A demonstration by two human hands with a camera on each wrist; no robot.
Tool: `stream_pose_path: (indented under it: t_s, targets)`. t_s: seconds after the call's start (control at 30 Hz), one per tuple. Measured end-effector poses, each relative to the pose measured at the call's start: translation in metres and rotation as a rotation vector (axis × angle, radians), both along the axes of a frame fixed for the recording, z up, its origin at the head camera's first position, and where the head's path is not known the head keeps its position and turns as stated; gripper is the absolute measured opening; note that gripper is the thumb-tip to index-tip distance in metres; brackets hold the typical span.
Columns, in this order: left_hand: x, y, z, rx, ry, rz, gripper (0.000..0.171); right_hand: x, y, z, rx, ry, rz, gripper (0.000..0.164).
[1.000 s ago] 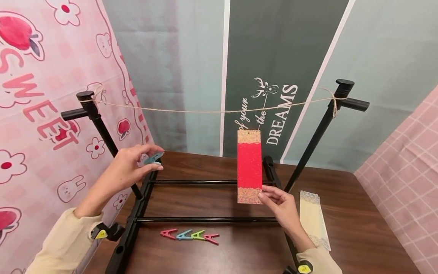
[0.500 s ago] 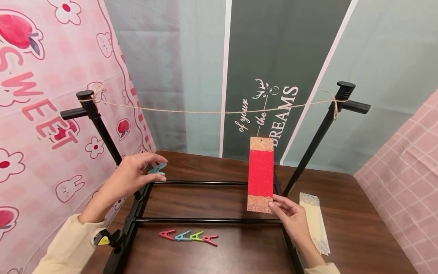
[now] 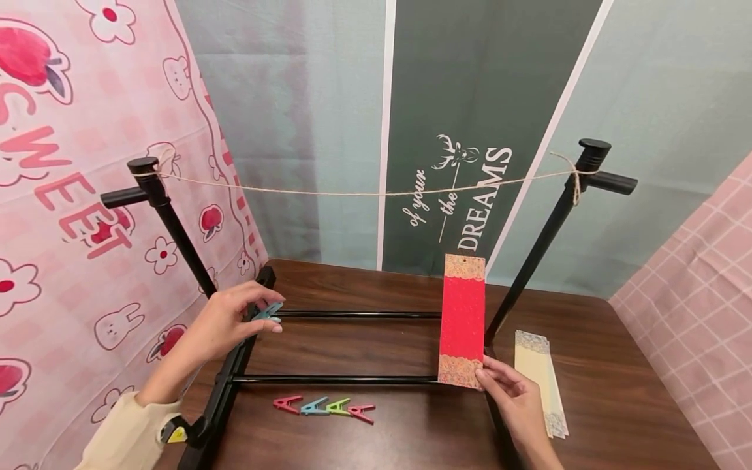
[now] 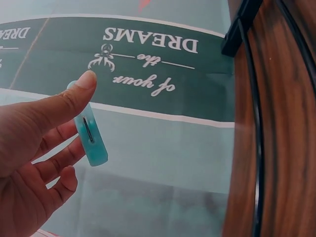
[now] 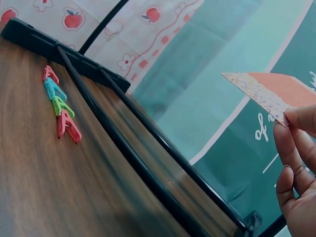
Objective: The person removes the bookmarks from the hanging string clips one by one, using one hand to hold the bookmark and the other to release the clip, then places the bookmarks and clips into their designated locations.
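Observation:
My left hand (image 3: pixel 226 320) pinches a blue clothespin (image 3: pixel 269 311) between thumb and fingers, above the left side of the black rack. The left wrist view shows the same clothespin (image 4: pixel 91 138) from its end, with its wire spring. My right hand (image 3: pixel 517 398) holds a red bookmark (image 3: pixel 462 320) by its lower right corner. The bookmark stands upright, has gold patterned ends and a small hole at the top. In the right wrist view, thumb and fingertips pinch the corner of this bookmark (image 5: pixel 276 91). A thin twine (image 3: pixel 352 193) is strung above both hands, apart from them.
Several clothespins (image 3: pixel 323 407) in red, blue and green lie in a row on the wooden table (image 3: pixel 411 437). Cream bookmarks (image 3: pixel 537 378) lie overlapped at the right. The black rack (image 3: pixel 352 379) has two low crossbars and two posts. Printed cloths hang around.
The right hand has moved the red bookmark down and to the right, farther from the twine. My left hand has lowered with the blue clothespin still pinched.

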State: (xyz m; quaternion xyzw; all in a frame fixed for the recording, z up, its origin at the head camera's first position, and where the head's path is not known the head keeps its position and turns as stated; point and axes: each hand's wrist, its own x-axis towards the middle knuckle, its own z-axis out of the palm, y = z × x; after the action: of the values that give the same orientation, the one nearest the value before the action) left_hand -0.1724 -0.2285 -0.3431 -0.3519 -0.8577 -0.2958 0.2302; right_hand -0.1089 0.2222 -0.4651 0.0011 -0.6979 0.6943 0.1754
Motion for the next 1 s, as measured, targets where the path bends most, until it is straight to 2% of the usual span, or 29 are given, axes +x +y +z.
stream_pose_path:
  t_s: [0.1,0.3,0.6,0.87,1.0]
  targets:
    - [0.002,-0.001,-0.007,0.014,-0.003,-0.008,0.043,0.004,0.004,-0.005,-0.009,0.002,-0.003,0.023]
    - [0.006,-0.003,-0.022,0.022,-0.035,0.013,0.042,0.012,0.012,-0.013,-0.057,0.082,0.021,0.025]
    - [0.015,-0.006,-0.038,0.034,-0.088,0.046,0.042,0.031,0.022,-0.013,0.012,-0.062,-0.105,0.021]
    - [0.019,-0.009,-0.054,0.056,-0.1,0.045,0.042,0.043,0.033,-0.021,-0.049,-0.016,-0.087,0.024]
    - [0.022,-0.01,-0.063,0.064,-0.144,0.06,0.042,0.049,0.036,-0.024,-0.043,-0.055,-0.118,0.023]
